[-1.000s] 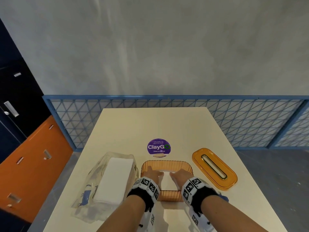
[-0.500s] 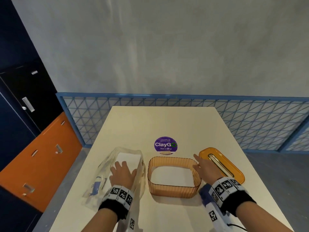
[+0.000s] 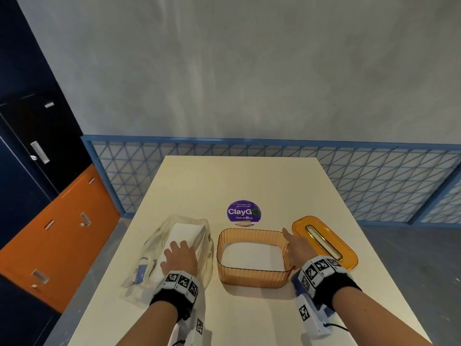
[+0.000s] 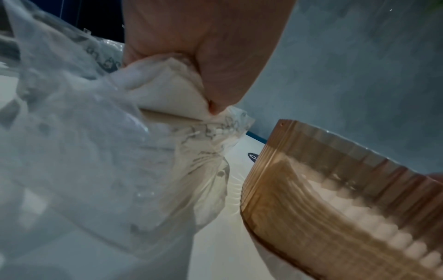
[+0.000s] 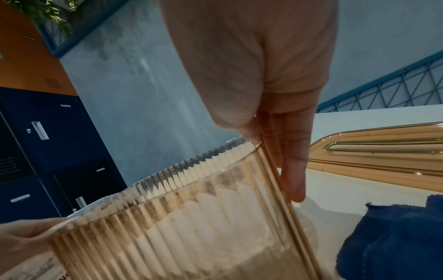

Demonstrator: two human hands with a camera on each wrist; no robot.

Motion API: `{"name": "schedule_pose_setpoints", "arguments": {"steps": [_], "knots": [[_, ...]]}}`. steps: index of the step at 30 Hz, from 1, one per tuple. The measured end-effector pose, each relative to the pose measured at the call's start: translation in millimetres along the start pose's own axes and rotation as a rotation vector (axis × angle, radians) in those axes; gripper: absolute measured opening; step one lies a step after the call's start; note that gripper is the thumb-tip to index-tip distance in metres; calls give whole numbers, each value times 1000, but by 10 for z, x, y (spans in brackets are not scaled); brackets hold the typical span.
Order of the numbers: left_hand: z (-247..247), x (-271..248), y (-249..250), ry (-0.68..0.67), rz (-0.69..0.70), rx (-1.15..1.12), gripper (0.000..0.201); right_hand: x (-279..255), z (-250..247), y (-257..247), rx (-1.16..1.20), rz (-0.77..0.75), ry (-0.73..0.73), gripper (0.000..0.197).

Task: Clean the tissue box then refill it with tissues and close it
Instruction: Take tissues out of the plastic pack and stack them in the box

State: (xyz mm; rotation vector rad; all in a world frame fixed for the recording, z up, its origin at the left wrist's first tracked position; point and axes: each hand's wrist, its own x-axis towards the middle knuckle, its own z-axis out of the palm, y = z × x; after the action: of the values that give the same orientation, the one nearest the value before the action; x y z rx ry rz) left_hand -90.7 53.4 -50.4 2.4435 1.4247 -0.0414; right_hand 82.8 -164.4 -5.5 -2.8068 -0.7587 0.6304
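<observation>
The amber ribbed tissue box (image 3: 254, 277) stands open at the table's middle with white tissues (image 3: 253, 255) lying flat inside. My right hand (image 3: 290, 245) holds its right wall: in the right wrist view the thumb sits at the rim and the fingers (image 5: 296, 170) run down the outside of the tissue box (image 5: 191, 217). My left hand (image 3: 179, 249) lies on the tissue pack (image 3: 185, 232), a clear plastic bag with a white stack in it. In the left wrist view the thumb (image 4: 215, 79) grips the stack's corner through the bag (image 4: 95, 170). The amber lid (image 3: 324, 242) lies to the right of the box.
A purple ClayGo sticker (image 3: 244, 212) is on the cream table (image 3: 249, 181) behind the box. A blue cloth (image 5: 388, 236) lies by my right wrist. Blue lattice railing (image 3: 374, 176) runs behind the table. Orange and dark cabinets (image 3: 62, 221) stand at left.
A second ago both hands were inside the box on the tissues. The left hand has moved left onto the tissue pack, and the right hand out to the box's right wall.
</observation>
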Motion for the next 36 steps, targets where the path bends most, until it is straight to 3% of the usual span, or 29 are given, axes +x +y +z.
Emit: {"name": "schedule_pose_setpoints", "arguments": {"steps": [12,19,21,24,26,29,32,36], "knots": [[-76,31,134,-120,7,181,37,-21,-45,-56,-48,13,-49,68],[-409,-14,154,-1,144,217,27,4,-95,-50,-46,12,-102,61],[-644,-96,166,71,167,196,27,-36,-199,-123,-33,-41,-29,51],[-906,-281,234,230,267,40,24,-173,-450,-430,210,-167,102,46],[-982,-425,325,317,369,-101,28,-226,-589,-697,625,-162,-42,52],[-978,-626,434,457,614,-240,40,-279,-746,-968,1155,-86,-389,64],[-821,-701,456,488,874,-217,42,-357,-879,-1054,1285,-112,-482,49],[-679,-732,428,464,902,-273,46,-380,-939,-981,1178,-111,-429,24]]}}
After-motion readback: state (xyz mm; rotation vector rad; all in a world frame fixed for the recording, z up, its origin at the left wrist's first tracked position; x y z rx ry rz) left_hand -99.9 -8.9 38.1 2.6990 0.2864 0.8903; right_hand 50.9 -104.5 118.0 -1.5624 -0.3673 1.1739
